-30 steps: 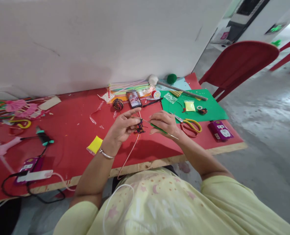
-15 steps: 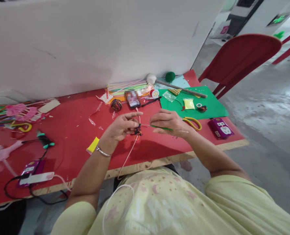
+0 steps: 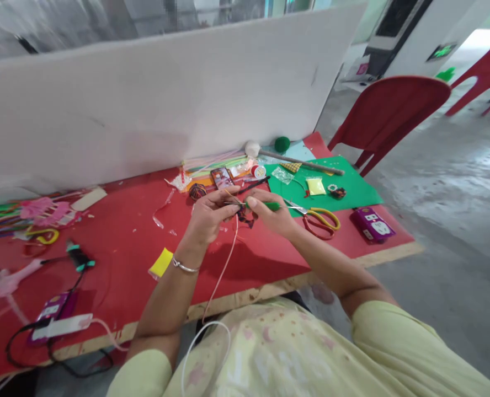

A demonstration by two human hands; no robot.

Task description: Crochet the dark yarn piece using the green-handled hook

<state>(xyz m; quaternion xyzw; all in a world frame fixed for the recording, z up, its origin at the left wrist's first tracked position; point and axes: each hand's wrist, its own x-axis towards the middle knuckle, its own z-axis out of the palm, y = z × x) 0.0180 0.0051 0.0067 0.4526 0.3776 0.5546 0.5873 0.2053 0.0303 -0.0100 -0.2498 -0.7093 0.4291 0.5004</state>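
The work looks part-done: a small, dark multicoloured crochet piece [image 3: 247,218] hangs between the hands, with some fabric formed but its edges ragged and, as far as can be judged, unfinished. The left hand [image 3: 207,217] pinches it between thumb and fingers; the right hand [image 3: 271,212] is closed around a green-handled crochet hook [image 3: 273,206], its tip at the piece. The hands are close together, and whether a loop sits on the hook is too small to tell. A yarn ball [image 3: 197,191] beyond the left hand is still wound, so yarn remains. Scissors [image 3: 321,221] lie untouched to the right of the right hand. Farther out on that side, a dark multicoloured cluster [image 3: 337,192] rests on a green sheet [image 3: 358,187]; whether it is a finished part is unclear.
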